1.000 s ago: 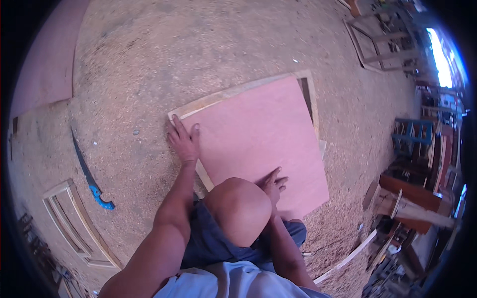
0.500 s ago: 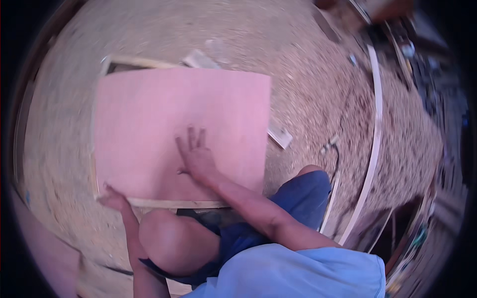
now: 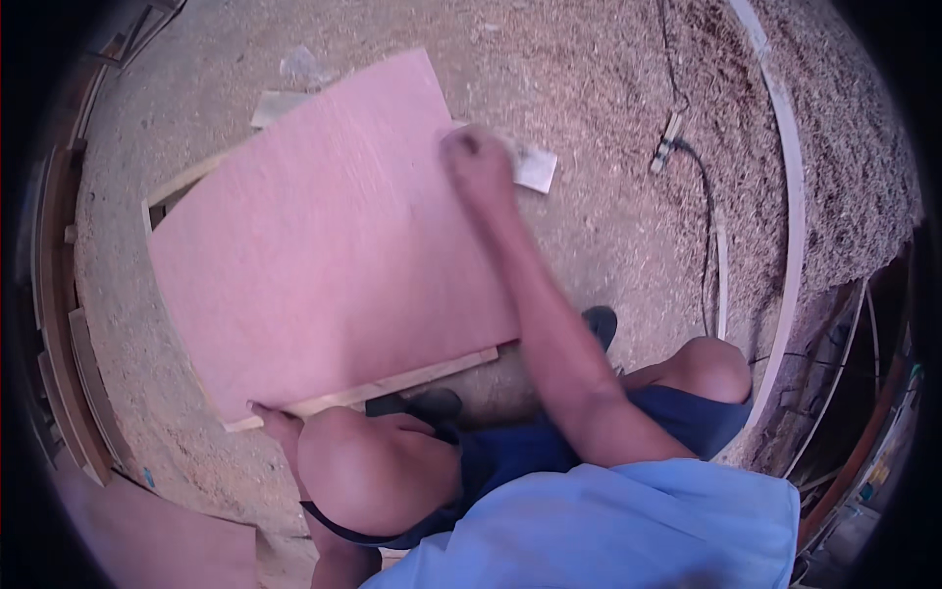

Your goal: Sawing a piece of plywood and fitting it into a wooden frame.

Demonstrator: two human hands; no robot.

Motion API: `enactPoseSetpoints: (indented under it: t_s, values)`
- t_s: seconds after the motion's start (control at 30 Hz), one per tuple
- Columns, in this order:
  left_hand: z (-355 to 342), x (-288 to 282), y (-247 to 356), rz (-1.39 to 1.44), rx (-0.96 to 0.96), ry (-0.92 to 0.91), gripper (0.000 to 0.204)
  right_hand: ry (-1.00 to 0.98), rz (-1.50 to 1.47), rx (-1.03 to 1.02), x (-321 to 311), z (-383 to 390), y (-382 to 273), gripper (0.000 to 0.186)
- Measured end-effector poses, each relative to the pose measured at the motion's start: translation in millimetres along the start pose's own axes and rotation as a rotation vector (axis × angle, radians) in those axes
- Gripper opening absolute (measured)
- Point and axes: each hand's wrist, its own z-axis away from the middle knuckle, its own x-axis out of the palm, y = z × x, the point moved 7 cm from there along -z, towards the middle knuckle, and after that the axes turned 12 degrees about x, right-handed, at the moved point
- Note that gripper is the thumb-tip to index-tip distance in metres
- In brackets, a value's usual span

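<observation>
A pinkish plywood sheet [image 3: 324, 226] lies over a pale wooden frame [image 3: 402, 381], whose bars show along the near edge and at the far left corner. At the near left corner my left hand [image 3: 281, 424] holds the sheet, thumb on top and the other fingers hidden below. My right hand [image 3: 478, 167] is at the sheet's right edge toward the far corner. Its fingers are curled in at the edge, slightly blurred.
Wood offcuts [image 3: 536, 170] lie past the right edge and at the far side. A cable with a connector [image 3: 667, 142] and a long pale strip [image 3: 788, 187] lie at right. Timber [image 3: 61, 314] lines the left, and another panel [image 3: 157, 530] sits lower left.
My right hand has gone from lying spread on the middle of the sheet to its right edge, fingers now curled. My left hand stays at the near corner. The view has turned.
</observation>
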Motion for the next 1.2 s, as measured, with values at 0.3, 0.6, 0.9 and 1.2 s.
enactPoseSetpoints:
  t_s: [0.3,0.6,0.9,1.2]
  values:
    - [100,29,-40,0.333,-0.213,-0.210,0.092,-0.635,-0.147,0.520,-18,79,135,0.068]
    - [25,35,-42,0.575,-0.118,-0.459,0.080,-0.527,-0.313,0.424,-3,93,133,0.060]
    - [-140,104,98,0.663,0.084,-0.461,0.072,-0.398,-0.478,0.411,92,165,108,0.063]
    - [-217,91,173,0.284,0.396,-0.450,0.049,-0.430,-0.657,0.395,280,277,91,0.071]
